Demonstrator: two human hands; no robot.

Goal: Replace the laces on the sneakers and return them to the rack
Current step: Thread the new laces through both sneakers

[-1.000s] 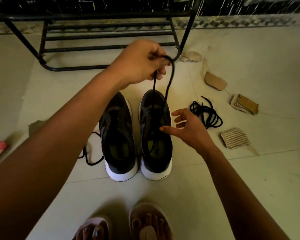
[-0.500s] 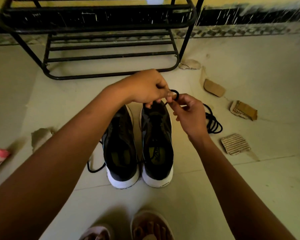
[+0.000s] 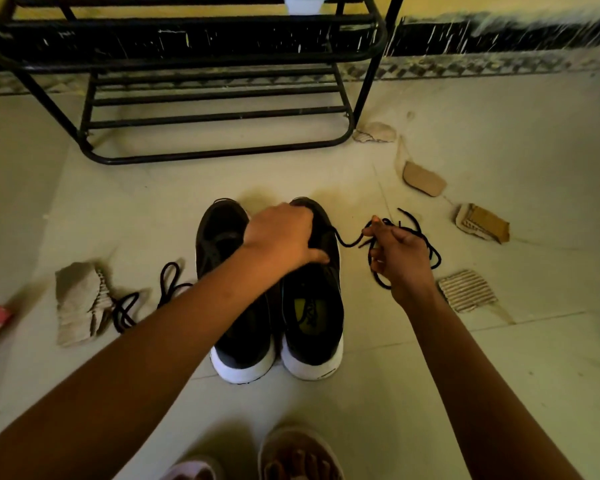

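The two black sneakers stand side by side on the floor (image 3: 499,375), toes toward the black metal shoe rack (image 3: 222,154), which stands beyond the right sneaker (image 3: 312,306). The left sneaker (image 3: 236,323) touches it on its left side. The left hand (image 3: 281,237) lies over the right sneaker's forefoot, fingers curled down over the upper and thumb stretched across it. Just right of that sneaker, the right hand (image 3: 402,254) pinches a black lace (image 3: 347,242) that runs slack from the sneaker's front to the fingers; the hands are apart. More black loops show past that hand, held or lying, I cannot tell. Left of the right sneaker, beyond its mate, a loose black lace (image 3: 161,287) lies beside a cardboard scrap (image 3: 77,303).
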